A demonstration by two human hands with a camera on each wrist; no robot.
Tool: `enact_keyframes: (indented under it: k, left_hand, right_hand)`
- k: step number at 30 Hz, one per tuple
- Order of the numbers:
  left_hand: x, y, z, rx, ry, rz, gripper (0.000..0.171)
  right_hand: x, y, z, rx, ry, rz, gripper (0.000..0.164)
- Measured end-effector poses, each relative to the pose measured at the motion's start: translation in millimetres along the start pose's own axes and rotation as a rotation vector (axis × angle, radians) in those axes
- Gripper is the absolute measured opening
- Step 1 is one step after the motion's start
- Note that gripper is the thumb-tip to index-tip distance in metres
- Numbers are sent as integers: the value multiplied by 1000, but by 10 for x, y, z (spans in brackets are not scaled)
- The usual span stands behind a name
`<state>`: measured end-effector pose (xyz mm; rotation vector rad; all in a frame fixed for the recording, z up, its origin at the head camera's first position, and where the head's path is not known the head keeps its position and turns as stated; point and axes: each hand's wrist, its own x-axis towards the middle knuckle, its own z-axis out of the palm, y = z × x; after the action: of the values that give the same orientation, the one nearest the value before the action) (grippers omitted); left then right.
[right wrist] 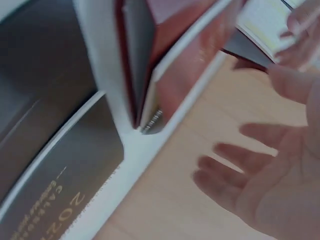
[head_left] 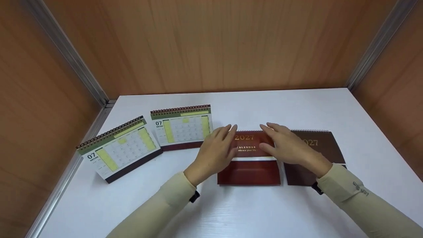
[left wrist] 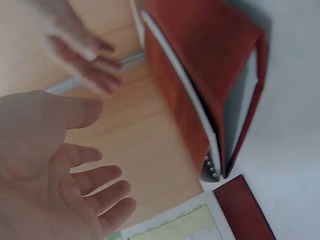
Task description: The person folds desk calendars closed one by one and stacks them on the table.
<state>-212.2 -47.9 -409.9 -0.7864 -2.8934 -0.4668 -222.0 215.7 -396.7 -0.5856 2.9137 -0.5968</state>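
A red desk calendar (head_left: pixel 249 172) with a gold 2027 on its cover stands between my two hands. My left hand (head_left: pixel 214 150) is held over its left side, fingers extended and slightly bent, with nothing in them. Over its right side is my right hand (head_left: pixel 287 145), fingers likewise loosely extended around nothing. In the left wrist view the palm of the left hand (left wrist: pixel 55 170) faces the calendar (left wrist: pixel 200 60), apart from it. The right wrist view shows the right hand (right wrist: pixel 270 175) apart from the red calendar (right wrist: pixel 190 75) too. Partly behind my right hand is a dark brown calendar (head_left: pixel 327 145).
Two desk calendars stand tented at the left, turned to month 07: one with a black base (head_left: pixel 124 148), one with a dark red base (head_left: pixel 181 127). All rest on a white table (head_left: pixel 231 211), with wooden panels (head_left: pixel 228 46) behind and at both sides.
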Motion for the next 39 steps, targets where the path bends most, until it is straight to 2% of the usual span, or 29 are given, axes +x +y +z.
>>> enact_keyframes:
  k: [4,8,12,18,22,28,32,39]
  left_hand:
    - [36,-23,90,41,-16,-2,70]
    - [92,-65,192,43,-34,-39,71]
    - [149,-104,319,82,-106,-86,73]
    - [221,-169,492,151,-199,-99,72]
    - [263,-177,546,150,-207,-109,72]
    - [299,-171,637,204,-220,-113,71]
    - [295,-163,678,226,-251,-108,71]
    - [256,-153,728,208,-293,-120,72]
  right_hand:
    - [86,-27,93,-73,73,-30,73]
    - [125,3,214,-106,102,-45,72]
    - [153,63,355,-121,109,-29,71]
    - [199,125,582,-176,132,-34,70]
    - [212,110,685,-184,114,-23,70]
    - [265,112,739,-169,80,3,71]
    - [298,123,766,-157,72,20,72]
    - [291,130,840,-148,56,26,74]
